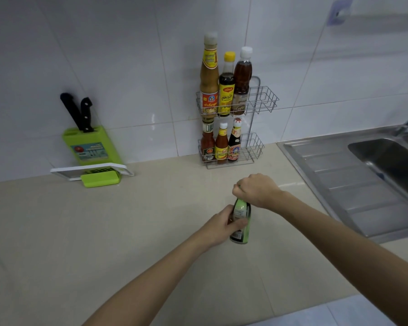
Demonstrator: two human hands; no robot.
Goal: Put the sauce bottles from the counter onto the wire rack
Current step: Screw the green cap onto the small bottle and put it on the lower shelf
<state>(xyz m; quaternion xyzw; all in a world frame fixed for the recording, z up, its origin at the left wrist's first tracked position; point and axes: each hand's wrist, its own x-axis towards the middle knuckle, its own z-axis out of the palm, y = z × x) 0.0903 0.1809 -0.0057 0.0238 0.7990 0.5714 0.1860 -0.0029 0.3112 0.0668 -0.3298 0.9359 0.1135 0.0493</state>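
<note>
While gripped: bottle (241, 221) between hands.

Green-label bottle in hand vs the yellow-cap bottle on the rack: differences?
The green-label bottle is gripped by the left hand and right hand over the counter; the yellow-cap bottle stands untouched in the wire rack. Label green versus yellow. Both hold dark sauce.

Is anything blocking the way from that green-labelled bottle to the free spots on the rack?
Nothing visible. The counter between the green-labelled bottle and the wire rack is bare, and both shelves have open space at their right ends, beside three bottles each. Both hands already hold the bottle.
</note>
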